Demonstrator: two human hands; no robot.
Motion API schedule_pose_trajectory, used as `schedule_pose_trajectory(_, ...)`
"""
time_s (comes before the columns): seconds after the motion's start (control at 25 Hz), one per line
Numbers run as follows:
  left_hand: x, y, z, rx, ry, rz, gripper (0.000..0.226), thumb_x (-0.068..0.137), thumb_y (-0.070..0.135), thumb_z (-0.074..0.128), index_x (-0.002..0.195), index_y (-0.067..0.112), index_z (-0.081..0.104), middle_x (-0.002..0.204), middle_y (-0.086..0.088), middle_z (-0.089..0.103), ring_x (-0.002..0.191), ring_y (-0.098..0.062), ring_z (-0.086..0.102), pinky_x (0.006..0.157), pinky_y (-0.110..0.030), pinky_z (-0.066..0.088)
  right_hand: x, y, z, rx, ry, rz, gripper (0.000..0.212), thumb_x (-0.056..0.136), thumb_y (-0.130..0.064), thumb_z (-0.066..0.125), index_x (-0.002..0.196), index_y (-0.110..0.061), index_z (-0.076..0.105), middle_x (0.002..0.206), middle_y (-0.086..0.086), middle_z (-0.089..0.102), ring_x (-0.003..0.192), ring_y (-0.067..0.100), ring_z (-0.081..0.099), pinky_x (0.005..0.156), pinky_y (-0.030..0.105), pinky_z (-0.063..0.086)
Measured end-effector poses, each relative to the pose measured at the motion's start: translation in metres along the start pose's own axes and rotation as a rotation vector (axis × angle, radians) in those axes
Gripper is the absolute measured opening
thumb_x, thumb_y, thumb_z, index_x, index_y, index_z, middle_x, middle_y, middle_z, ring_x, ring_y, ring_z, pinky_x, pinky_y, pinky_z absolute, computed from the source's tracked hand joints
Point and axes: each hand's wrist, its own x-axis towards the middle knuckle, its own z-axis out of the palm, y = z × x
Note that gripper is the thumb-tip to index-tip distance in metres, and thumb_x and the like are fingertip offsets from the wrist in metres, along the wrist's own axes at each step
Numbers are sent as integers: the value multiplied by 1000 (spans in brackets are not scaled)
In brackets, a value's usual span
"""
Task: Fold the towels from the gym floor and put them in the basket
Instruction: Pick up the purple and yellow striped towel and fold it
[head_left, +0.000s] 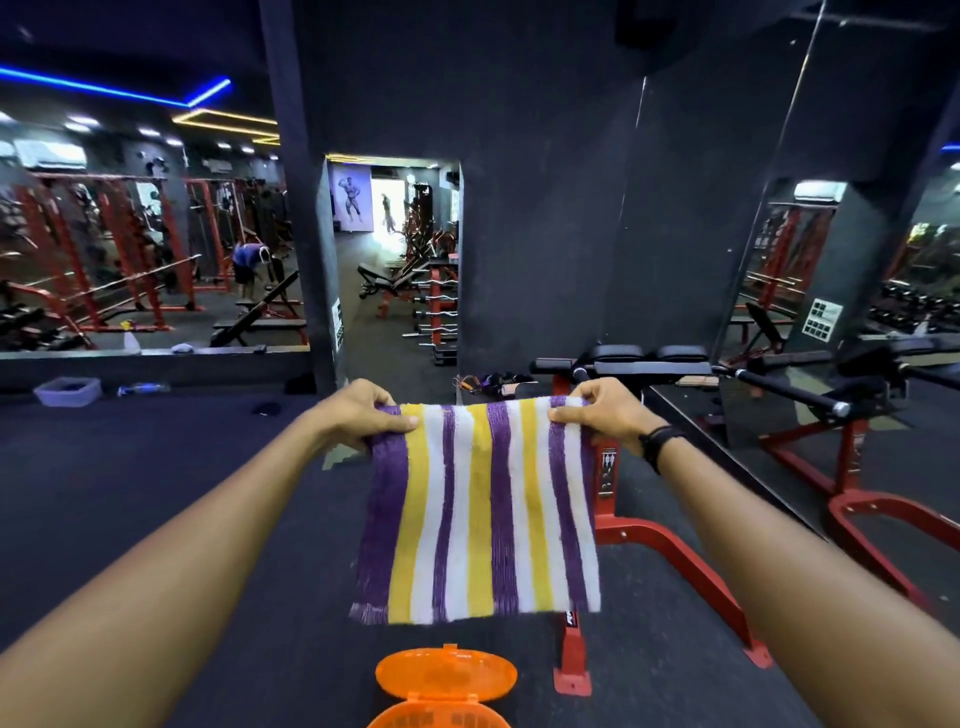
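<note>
Hands first: my left hand (358, 413) is pinching the top left corner of the striped towel (478, 512), thumb on the near face and fingers curled behind, and my right hand (597, 413) is doing the same at the top right corner. Arms are stretched out in front, so the towel hangs flat between them, purple, yellow and white stripes running top to bottom, bottom edge loose in the air and well off the dark gym floor (156, 493).

Pretty sure I'm at the start of a fold here, or between folds; can't tell if the cloth is already doubled. Next move, I reckon, is bringing the two corners together so it halves along the stripes, keeping the top edge level so the sides line up instead of skewing.

Right below the towel's bottom edge sits the orange basket (441, 719), lid (445, 670) flipped open, only partly in view at the bottom. So the drop is basically straight down once it's folded small enough.

Off to my right there's a red-framed bench (644, 535) close by, with a mirror wall behind it.
</note>
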Motion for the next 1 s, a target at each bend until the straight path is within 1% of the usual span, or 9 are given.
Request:
schedule_pose_trajectory(0.12,-7,19,16,-159,-90,-58,27,83,12,69,60,10,56,57,-7,57,41,-12,54,43,-21,47,-3,-15,19,65,-34,-29,28,76,-20,78,66,-11,53,61,5,52,49,12,49,43,23,43)
schedule_pose_trajectory(0.24,-12,36,30,-335,-205,-84,5,83,7,66,85,2,67,86,-16,66,68,-17,63,72,-31,58,-12,-33,40,158,-99,-95,25,77,-18,78,69,-12,55,62,5,48,49,10,42,41,20,35)
schedule_pose_trajectory(0.36,-9,48,44,-504,-256,-146,30,90,35,62,101,7,66,89,-10,69,76,-17,65,74,-32,60,-20,-49,56,309,-166,-191,18,74,-14,80,76,-8,64,71,10,58,63,15,51,58,26,41)
schedule_pose_trajectory(0.44,-7,50,46,-484,-301,-202,49,85,63,52,86,16,67,78,-3,67,71,-14,64,69,-29,58,-24,-51,58,359,-274,-254,15,76,-5,77,88,-4,68,84,13,66,75,17,59,70,26,50)
schedule_pose_trajectory(0.56,0,40,47,-326,-231,-215,39,83,49,66,91,11,68,80,-5,69,70,-17,65,76,-33,56,-33,-49,57,293,-452,-278,30,79,6,70,108,4,65,105,20,67,94,19,61,93,30,50)
schedule_pose_trajectory(0.64,2,30,43,-239,-137,-134,28,80,26,73,95,3,68,74,-5,68,64,-15,62,68,-32,54,-36,-42,53,315,-395,-309,27,80,5,70,106,6,65,102,18,69,93,21,62,94,39,51)
schedule_pose_trajectory(0.76,1,24,26,-331,-286,158,42,76,32,77,103,3,65,87,-6,67,76,-15,61,66,-27,50,-26,-22,40,367,-96,-310,39,69,-15,84,103,-11,65,105,8,69,89,24,61,85,44,51)
schedule_pose_trajectory(0.88,-5,31,10,-353,-382,362,60,66,42,82,115,12,63,101,-6,68,89,-14,65,76,-25,56,-24,-10,35,361,-267,-276,69,63,-17,87,122,-22,51,123,1,63,114,16,60,95,29,50)
schedule_pose_trajectory(1.0,-10,41,-4,-498,-333,458,60,64,40,85,114,16,63,99,-3,69,87,-14,67,76,-26,57,-30,-14,39,338,-377,-286,81,60,-15,89,129,-21,47,121,-1,65,113,16,62,92,31,52)
